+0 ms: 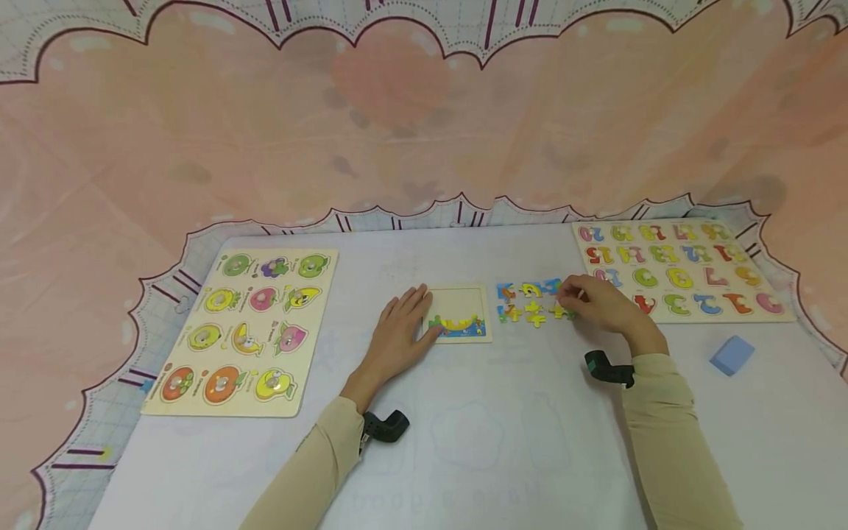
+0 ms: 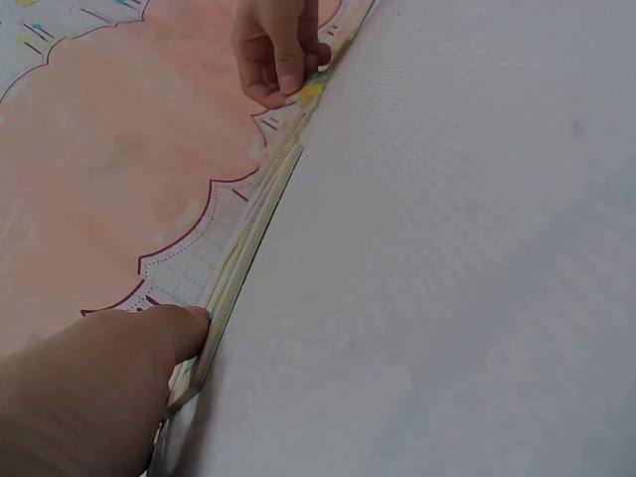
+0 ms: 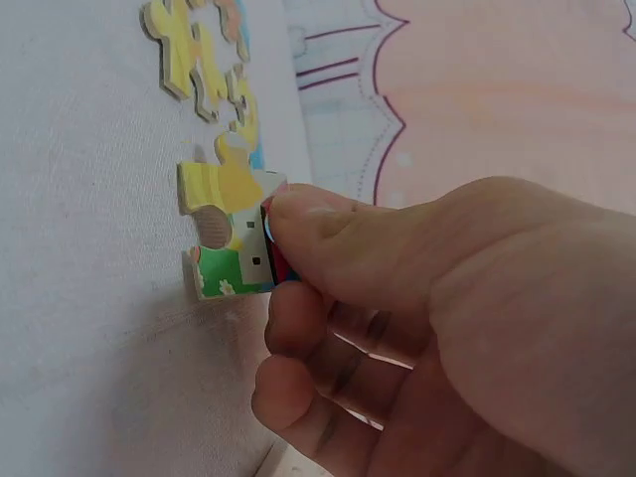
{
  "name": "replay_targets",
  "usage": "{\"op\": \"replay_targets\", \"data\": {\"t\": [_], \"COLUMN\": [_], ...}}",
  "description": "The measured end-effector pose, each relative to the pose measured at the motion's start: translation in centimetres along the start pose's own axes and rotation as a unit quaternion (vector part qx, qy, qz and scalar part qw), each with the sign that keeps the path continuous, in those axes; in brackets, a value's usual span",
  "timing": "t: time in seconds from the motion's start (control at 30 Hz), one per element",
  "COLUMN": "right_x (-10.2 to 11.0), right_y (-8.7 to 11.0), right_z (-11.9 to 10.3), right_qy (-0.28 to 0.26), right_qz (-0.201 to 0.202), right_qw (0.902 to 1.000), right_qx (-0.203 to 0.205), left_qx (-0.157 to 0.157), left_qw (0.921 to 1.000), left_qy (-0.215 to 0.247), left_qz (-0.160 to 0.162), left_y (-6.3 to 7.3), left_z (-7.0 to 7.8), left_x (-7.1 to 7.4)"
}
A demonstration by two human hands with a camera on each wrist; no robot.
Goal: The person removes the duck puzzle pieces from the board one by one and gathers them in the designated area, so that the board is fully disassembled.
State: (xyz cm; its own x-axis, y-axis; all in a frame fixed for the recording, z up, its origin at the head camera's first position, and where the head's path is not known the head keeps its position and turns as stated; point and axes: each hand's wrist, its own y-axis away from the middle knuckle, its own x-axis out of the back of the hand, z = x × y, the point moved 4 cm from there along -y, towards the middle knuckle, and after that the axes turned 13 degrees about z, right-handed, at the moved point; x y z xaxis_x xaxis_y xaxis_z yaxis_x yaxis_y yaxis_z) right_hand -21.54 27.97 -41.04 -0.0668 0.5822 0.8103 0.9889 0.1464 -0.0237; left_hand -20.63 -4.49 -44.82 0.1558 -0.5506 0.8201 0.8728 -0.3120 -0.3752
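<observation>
My left hand (image 1: 397, 335) rests on the left edge of a small wooden puzzle tray (image 1: 457, 300), fingers stretched along it and thumb at the lower corner. Assembled jigsaw pieces with a blue and yellow picture (image 1: 460, 327) fill the tray's near part. To the right of it several loose jigsaw pieces (image 1: 534, 308) lie in rows. At their right end is my right hand (image 1: 606, 305). In the right wrist view its thumb and forefinger pinch a jigsaw piece (image 3: 279, 248) with a red edge, partly hidden by the thumb, close beside a green and yellow area (image 3: 227, 270).
A fruit puzzle board (image 1: 311, 353) lies at the left of the white table (image 1: 517, 427). At the back right is a number puzzle board (image 1: 775, 315), just beyond my right hand. A blue block (image 1: 732, 355) sits in front of that board.
</observation>
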Motion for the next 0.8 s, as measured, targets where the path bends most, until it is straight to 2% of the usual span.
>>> {"op": "replay_targets", "data": {"t": [0.33, 0.67, 0.8], "right_x": [-0.38, -0.62, -0.73], "right_y": [-0.19, -0.43, -0.65], "right_z": [0.13, 0.23, -0.09], "right_qy": [0.009, 0.011, 0.01], "right_qz": [0.008, 0.031, 0.045], "right_qw": [0.9999, 0.9992, 0.9987], "right_qx": [-0.007, -0.024, -0.02], "left_qx": [-0.001, -0.014, -0.009], "left_qw": [1.0, 0.9995, 0.9995], "left_qy": [-0.004, 0.024, 0.029], "left_qz": [0.001, 0.017, 0.014], "left_y": [0.0, 0.08, 0.07], "left_z": [-0.11, -0.16, -0.18], "left_x": [-0.16, -0.05, -0.02]}}
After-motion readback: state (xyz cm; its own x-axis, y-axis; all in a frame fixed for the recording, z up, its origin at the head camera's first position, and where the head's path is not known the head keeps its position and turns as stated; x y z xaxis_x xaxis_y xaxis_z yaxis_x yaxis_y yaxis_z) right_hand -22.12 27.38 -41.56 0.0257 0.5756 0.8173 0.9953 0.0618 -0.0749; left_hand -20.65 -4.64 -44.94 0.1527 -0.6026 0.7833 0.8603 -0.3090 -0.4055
